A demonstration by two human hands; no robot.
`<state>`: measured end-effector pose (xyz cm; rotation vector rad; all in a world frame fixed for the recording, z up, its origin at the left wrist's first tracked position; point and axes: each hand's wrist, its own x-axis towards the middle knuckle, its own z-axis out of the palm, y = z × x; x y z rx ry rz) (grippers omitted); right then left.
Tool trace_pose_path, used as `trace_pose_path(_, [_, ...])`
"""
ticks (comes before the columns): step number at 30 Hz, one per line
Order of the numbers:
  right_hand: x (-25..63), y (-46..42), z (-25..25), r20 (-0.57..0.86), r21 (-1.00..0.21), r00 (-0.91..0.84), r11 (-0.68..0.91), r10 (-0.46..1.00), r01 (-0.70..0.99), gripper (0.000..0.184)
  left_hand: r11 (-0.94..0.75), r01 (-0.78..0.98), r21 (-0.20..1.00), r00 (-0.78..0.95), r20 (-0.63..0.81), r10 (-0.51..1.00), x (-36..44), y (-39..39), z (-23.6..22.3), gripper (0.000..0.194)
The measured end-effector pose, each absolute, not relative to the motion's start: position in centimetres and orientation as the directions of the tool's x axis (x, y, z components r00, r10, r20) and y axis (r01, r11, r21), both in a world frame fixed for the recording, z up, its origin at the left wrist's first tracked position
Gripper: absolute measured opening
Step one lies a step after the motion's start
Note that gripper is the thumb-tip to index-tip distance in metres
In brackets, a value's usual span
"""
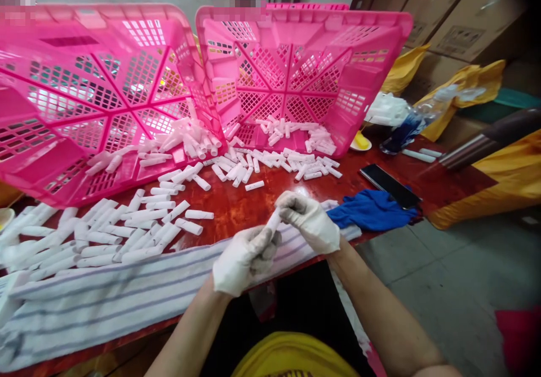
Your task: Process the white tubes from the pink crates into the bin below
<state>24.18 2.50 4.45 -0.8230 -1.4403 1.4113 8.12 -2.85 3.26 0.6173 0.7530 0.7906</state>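
Observation:
Both my hands wear white gloves and meet above the near edge of the red table. Fingers of my left hand [249,256] are wrapped round the lower part of a small white tube [274,220]. My right hand [307,219] pinches the upper end of that same tube, which slants up to the right. Beneath my hands lies a striped towel [127,292]. Many similar white tubes [146,214] lie in a loose pile to the left, and more white tubes [274,163] are spread beyond my hands. The tube's end is partly hidden by my right fingers.
Two pink baskets, a left one [131,109] and a right one [291,78], lie tipped on their sides with tubes inside. On the right are a blue cloth [367,211], a phone [389,185], a bottle [416,120] and a yellow bag [507,168]. Cardboard boxes [465,22] stand behind.

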Motion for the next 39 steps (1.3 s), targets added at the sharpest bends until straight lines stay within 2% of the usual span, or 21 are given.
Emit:
trace_pose_path(3, [24.7,2.3,4.6,0.265,-0.959,-0.447,0.186,0.854,-0.212,0.014,0.757,-0.486,0.437,0.743,-0.25,0.621,7.2,-3.0,3.3,0.036])
trace_pose_path(5, [24.6,1.7,4.3,0.274,-0.955,-0.44,0.19,0.855,-0.228,0.014,0.796,-0.497,0.346,0.782,-0.218,0.584,7.5,-3.1,3.3,0.035])
trace_pose_path(6, [24.5,1.2,4.1,0.264,-0.957,-0.426,0.181,0.866,-0.225,0.014,0.8,-0.49,0.345,0.788,-0.217,0.576,8.0,-3.1,3.3,0.036])
trace_pose_path(7, [24.4,0.7,3.9,0.247,-0.962,-0.408,0.172,0.879,-0.212,0.015,0.793,-0.472,0.385,0.787,-0.222,0.576,8.5,-3.2,3.3,0.038])
trace_pose_path(9, [25.0,-0.6,3.7,0.196,-0.977,-0.348,0.15,0.917,-0.153,0.017,0.708,-0.36,0.608,0.757,-0.253,0.602,9.7,-3.3,3.3,0.043])
trace_pose_path(11, [26.9,-1.8,3.8,0.104,-0.995,-0.251,0.099,0.962,-0.031,0.02,0.392,-0.055,0.918,0.62,-0.276,0.734,10.1,-3.1,3.2,0.043])
trace_pose_path(12, [28.4,-2.4,3.9,0.046,-0.997,-0.179,0.056,0.983,0.054,0.022,0.194,0.149,0.97,0.511,-0.243,0.824,9.6,-2.9,3.1,0.041])
trace_pose_path(14, [32.2,-3.2,4.3,-0.07,-0.968,-0.035,-0.059,0.997,0.245,0.025,-0.037,0.472,0.881,0.287,-0.114,0.951,7.2,-2.0,2.8,0.035])
trace_pose_path(16, [35.8,-3.5,4.7,-0.155,-0.873,0.031,-0.151,0.987,0.463,0.025,-0.046,0.646,0.762,0.103,-0.028,0.994,3.3,-0.7,2.4,0.037])
trace_pose_path(18, [37.3,-2.8,4.9,-0.195,-0.719,0.062,-0.186,0.979,0.67,0.022,-0.028,0.902,0.43,-0.009,0.085,0.996,-0.7,0.7,1.9,0.035])
trace_pose_path(20, [35.7,-0.9,4.6,-0.114,-0.625,0.103,-0.152,0.988,0.766,0.023,0.015,0.975,0.222,-0.041,0.116,0.992,-3.3,1.9,1.2,0.033])
trace_pose_path(21, [33.8,0.6,4.2,-0.027,-0.621,0.122,-0.112,0.992,0.776,0.025,0.031,0.983,0.179,-0.05,0.104,0.993,-3.8,2.4,0.8,0.032])
trace_pose_path(23, [28.8,4.1,3.2,0.117,-0.676,0.007,0.075,0.993,0.733,0.024,0.056,0.984,0.172,-0.069,0.076,0.995,-3.4,3.0,0.0,0.032])
trace_pose_path(25, [23.7,7.8,2.1,0.243,-0.591,-0.195,0.305,0.95,0.747,0.026,0.069,0.975,0.212,-0.092,0.1,0.991,-1.8,3.0,-0.4,0.033])
trace_pose_path(26, [21.7,9.4,1.5,0.229,-0.511,-0.277,0.357,0.933,0.782,0.028,0.069,0.963,0.26,-0.106,0.134,0.985,-0.9,2.9,-0.5,0.032])
trace_pose_path(28, [19.1,11.6,0.6,0.131,-0.426,-0.32,0.345,0.938,0.837,0.02,0.033,0.902,0.429,-0.129,0.197,0.972,0.8,2.2,-0.3,0.03])
trace_pose_path(30, [18.4,12.0,0.1,0.073,-0.424,-0.306,0.308,0.949,0.852,0.011,0.012,0.754,0.657,-0.173,0.18,0.968,2.0,1.3,0.1,0.031])
trace_pose_path(32, [18.9,10.9,0.1,0.089,-0.594,-0.305,0.296,0.948,0.748,0.012,0.042,0.542,0.839,-0.192,0.075,0.979,2.9,0.5,0.6,0.035])
trace_pose_path(35, [20.4,7.9,1.2,0.086,-0.937,-0.332,0.19,0.939,0.293,0.017,0.098,0.375,0.922,-0.153,-0.043,0.987,4.1,-0.2,1.1,0.036])
trace_pose_path(37, [21.2,6.1,2.4,0.079,-0.994,-0.323,0.098,0.943,0.042,0.021,0.076,0.397,0.915,-0.121,-0.03,0.992,4.9,-0.5,1.3,0.035])
trace_pose_path(39, [21.7,5.0,3.6,0.092,-0.996,-0.28,0.083,0.956,-0.045,0.024,0.054,0.427,0.903,-0.097,-0.013,0.995,5.5,-0.8,1.5,0.033])
